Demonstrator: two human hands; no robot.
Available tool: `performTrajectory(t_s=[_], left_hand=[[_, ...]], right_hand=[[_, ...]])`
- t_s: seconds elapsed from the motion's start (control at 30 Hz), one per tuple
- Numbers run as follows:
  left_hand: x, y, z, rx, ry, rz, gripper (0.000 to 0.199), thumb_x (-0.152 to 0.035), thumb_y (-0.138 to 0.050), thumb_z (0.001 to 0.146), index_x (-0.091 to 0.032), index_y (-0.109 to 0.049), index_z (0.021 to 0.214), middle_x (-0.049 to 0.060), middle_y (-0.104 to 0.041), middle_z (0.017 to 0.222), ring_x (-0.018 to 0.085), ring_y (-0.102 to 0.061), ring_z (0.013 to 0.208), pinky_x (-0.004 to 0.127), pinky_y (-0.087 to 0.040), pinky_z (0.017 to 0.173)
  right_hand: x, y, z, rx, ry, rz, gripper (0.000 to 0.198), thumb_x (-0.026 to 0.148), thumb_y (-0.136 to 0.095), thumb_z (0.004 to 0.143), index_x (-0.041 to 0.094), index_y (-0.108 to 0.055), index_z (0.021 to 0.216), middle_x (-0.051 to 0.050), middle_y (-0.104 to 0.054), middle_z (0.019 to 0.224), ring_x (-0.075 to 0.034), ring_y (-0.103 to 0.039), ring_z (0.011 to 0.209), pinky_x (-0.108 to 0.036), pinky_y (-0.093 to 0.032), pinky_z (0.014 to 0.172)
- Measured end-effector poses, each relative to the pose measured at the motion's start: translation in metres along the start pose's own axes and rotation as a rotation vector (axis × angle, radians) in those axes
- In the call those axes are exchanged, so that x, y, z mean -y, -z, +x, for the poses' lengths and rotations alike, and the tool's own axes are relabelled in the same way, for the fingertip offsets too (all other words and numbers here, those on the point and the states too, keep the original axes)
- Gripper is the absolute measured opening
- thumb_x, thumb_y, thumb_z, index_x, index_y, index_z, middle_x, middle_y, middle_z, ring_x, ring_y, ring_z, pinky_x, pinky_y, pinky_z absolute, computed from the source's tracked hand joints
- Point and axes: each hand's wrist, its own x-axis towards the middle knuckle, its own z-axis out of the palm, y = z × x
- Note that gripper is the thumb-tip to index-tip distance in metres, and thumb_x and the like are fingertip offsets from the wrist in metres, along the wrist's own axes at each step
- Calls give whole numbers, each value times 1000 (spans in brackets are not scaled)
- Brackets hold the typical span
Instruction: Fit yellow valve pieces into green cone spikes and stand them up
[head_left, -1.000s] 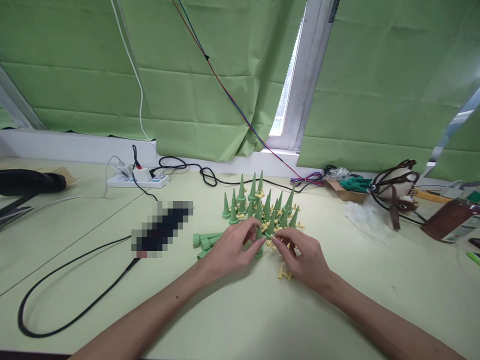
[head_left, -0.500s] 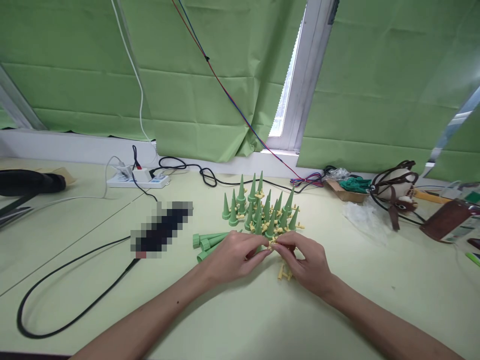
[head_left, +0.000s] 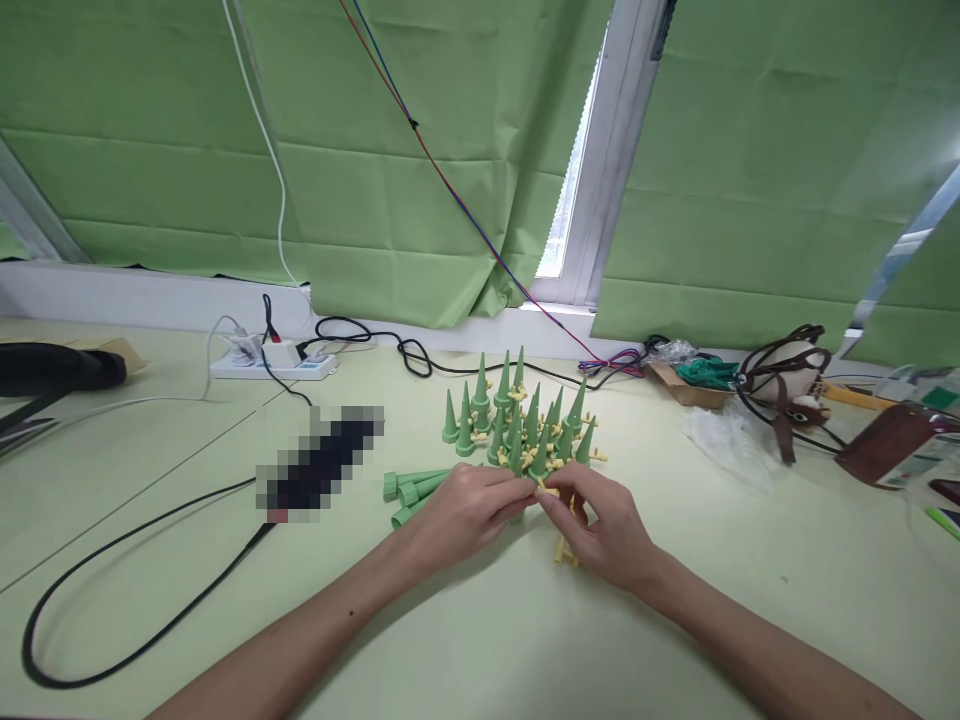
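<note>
My left hand (head_left: 476,507) and my right hand (head_left: 604,520) meet at the fingertips, both closed in a pinch. Between them is a small pale yellow valve (head_left: 547,490), partly covered by the fingers. Just beyond my hands stand several green cone-shaped watering spikes (head_left: 532,420), points up, many with a yellow valve sticking out at the side. More green spikes (head_left: 409,490) lie on their sides by my left wrist. Under my right hand, loose yellow valves (head_left: 562,550) rest on the table, partly hidden.
A blurred dark object (head_left: 322,465) with a black cable lies on the left of the table (head_left: 480,640). Behind it is a white power strip (head_left: 277,363). On the right are a cardboard box (head_left: 690,385), clear plastic (head_left: 727,440) and a brown bottle (head_left: 892,445).
My right fingers have shifted slightly left and changed their pinch, so more of the yellow valve shows. My left thumb has drawn in under the fingers. The standing spikes have not moved.
</note>
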Motion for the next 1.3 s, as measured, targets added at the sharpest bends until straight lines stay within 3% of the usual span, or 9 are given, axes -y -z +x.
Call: performTrajectory(t_s=[0.13, 0.27, 0.4, 0.57, 0.73, 0.83, 1.03, 1.3], left_hand=[[1, -1, -1, -25, 1, 0, 17, -17, -46, 100, -18, -61, 91, -3, -55, 62, 10, -49, 54, 24, -29, 51], [-1, 0, -1, -48, 87, -47, 3, -21, -52, 97, -20, -53, 95, -7, -49, 60, 9, -44, 50, 22, -30, 52], [-4, 1, -1, -39, 243, -102, 17, -31, -55, 96, -21, -44, 104, -11, -40, 60, 8, -37, 47, 20, -27, 50], [-5, 1, 2, -29, 422, -119, 23, -32, -56, 93, -21, -41, 107, -9, -42, 65, 9, -38, 49, 20, -27, 50], [-5, 3, 4, 66, 426, -100, 12, -32, -53, 93, -21, -49, 90, -7, -45, 62, 11, -42, 54, 23, -29, 55], [-6, 3, 5, 147, 441, -65, 24, -31, -52, 91, -20, -41, 73, -4, -47, 62, 12, -42, 55, 26, -26, 54], [-5, 1, 4, 266, 508, -91, 30, -33, -50, 90, -20, -39, 67, -2, -51, 61, 14, -44, 56, 27, -25, 53], [-5, 2, 7, 189, 562, -244, 30, -34, -48, 94, -20, -40, 68, -2, -51, 59, 13, -44, 55, 26, -29, 52]], right_hand=[[0, -1, -1, 30, 19, -3, 9, 19, -52, 97, 20, -57, 90, 2, -53, 65, -11, -46, 52, -25, -38, 52], [-1, -2, -2, 16, 14, 3, 8, 17, -54, 96, 19, -56, 88, 3, -51, 66, -11, -45, 52, -24, -37, 52], [-2, -2, -1, -28, 23, 7, 9, 16, -55, 95, 19, -55, 87, 3, -51, 65, -10, -44, 51, -23, -37, 51], [-2, -1, 0, -57, 11, -9, 11, 15, -55, 95, 19, -55, 85, 3, -51, 64, -10, -44, 51, -24, -37, 51], [-4, -1, 1, -48, -22, -16, 13, 15, -55, 95, 19, -56, 83, 3, -50, 63, -11, -43, 52, -23, -36, 49], [-5, -2, 1, -35, -34, -20, 13, 15, -54, 95, 19, -56, 83, 3, -51, 63, -11, -43, 52, -23, -35, 50], [-5, -4, -1, 17, -79, -37, 15, 17, -53, 96, 19, -57, 81, 2, -53, 64, -12, -45, 54, -24, -36, 52], [-7, -5, -2, 82, -127, -17, 18, 19, -50, 97, 19, -56, 80, 1, -52, 65, -12, -45, 55, -25, -36, 54]])
